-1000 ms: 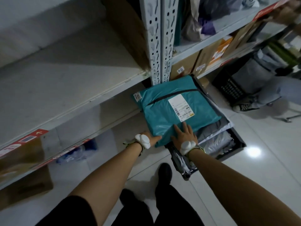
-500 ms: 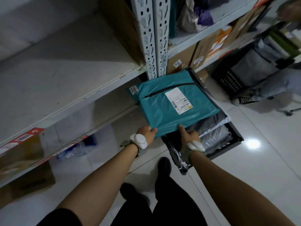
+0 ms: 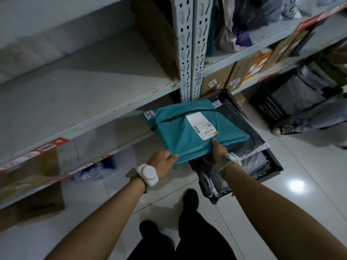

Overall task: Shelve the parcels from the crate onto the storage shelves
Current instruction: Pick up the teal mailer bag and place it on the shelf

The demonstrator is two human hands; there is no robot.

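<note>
A flat teal parcel (image 3: 189, 132) with a white shipping label is held above the black crate (image 3: 270, 167) on the floor. My left hand (image 3: 162, 162) grips its near left corner, thumb on top. My right hand (image 3: 216, 152) pinches its near edge, thumb on top and fingers underneath. Grey and white parcels (image 3: 249, 160) lie in the crate below. The bare grey shelf board (image 3: 71, 98) stretches to the left at the parcel's height.
A perforated steel upright (image 3: 189, 49) stands behind the parcel. Right-hand shelves hold cardboard boxes (image 3: 249, 68) and bagged parcels (image 3: 242, 21). A second black crate (image 3: 272, 107) and another person's shoe (image 3: 283, 130) are at right. A cardboard box (image 3: 35, 207) sits low left.
The teal parcel has come up off the crate and shifted left toward the shelf. My right hand moved from lying flat on top to pinching the near edge.
</note>
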